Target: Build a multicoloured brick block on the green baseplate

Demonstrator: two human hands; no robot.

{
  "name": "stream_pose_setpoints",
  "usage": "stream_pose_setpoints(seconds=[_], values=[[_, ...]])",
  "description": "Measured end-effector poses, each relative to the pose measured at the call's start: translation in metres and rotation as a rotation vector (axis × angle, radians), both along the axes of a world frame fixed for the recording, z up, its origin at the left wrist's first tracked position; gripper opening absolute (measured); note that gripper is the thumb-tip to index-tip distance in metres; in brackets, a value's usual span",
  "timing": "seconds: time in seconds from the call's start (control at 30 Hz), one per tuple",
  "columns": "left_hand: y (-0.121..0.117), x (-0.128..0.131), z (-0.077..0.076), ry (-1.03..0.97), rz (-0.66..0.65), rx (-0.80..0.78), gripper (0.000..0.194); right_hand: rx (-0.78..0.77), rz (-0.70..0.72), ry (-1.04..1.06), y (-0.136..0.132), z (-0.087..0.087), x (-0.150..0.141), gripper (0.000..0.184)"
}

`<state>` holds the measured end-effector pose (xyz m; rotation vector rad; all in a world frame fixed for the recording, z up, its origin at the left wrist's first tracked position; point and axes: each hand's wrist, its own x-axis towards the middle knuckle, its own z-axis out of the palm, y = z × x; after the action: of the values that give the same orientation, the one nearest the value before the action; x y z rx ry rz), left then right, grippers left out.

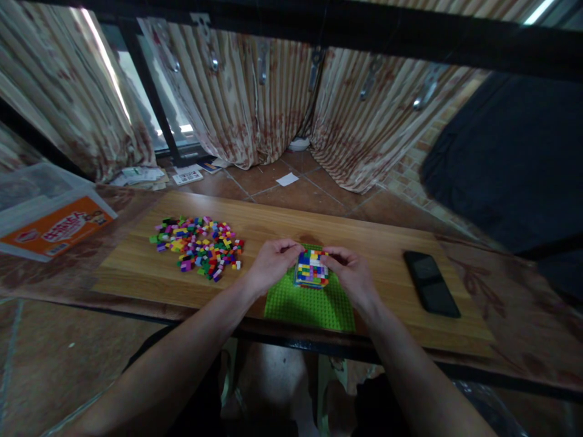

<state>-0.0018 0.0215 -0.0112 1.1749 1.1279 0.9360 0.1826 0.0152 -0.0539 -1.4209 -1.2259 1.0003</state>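
Observation:
A small block built of multicoloured toy bricks (pixel 311 270) stands on a green studded baseplate (pixel 310 309) in front of me. Its top is a mix of blue, white, yellow and red studs. My left hand (pixel 276 264) is closed at the far left corner of the build, thumb and forefinger pressed together there. On the opposite side, my right hand (pixel 353 273) grips the far right edge, its thumb along the top and fingers curled behind. Whether either fingertip also holds a loose brick is too small to tell.
Many loose toy bricks (pixel 214 243) lie heaped on the left of the wooden board (pixel 259 220). A black phone (pixel 430 283) rests to the right. A clear plastic box with an orange label (pixel 59 227) stands at the far left. Patterned curtains (pixel 255 103) hang beyond the table.

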Motion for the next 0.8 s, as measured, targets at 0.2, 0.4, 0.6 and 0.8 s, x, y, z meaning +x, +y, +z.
stream_pose_setpoints(seconds=[0.2, 0.4, 0.6, 0.8], values=[[0.0, 0.001, -0.001, 0.007, 0.001, -0.012, 0.019, -0.06, -0.017, 0.084, 0.0, 0.006, -0.002, 0.035], [0.003, 0.002, -0.01, -0.013, 0.006, -0.016, 0.019, -0.064, -0.017, 0.096, -0.001, 0.007, -0.002, 0.034], [0.001, 0.003, -0.009, -0.042, 0.008, -0.061, 0.02, -0.056, -0.044, 0.079, 0.001, 0.001, -0.003, 0.034], [-0.002, -0.004, 0.004, -0.342, -0.043, -0.327, 0.026, -0.021, -0.007, 0.139, -0.003, 0.005, 0.0, 0.038]])
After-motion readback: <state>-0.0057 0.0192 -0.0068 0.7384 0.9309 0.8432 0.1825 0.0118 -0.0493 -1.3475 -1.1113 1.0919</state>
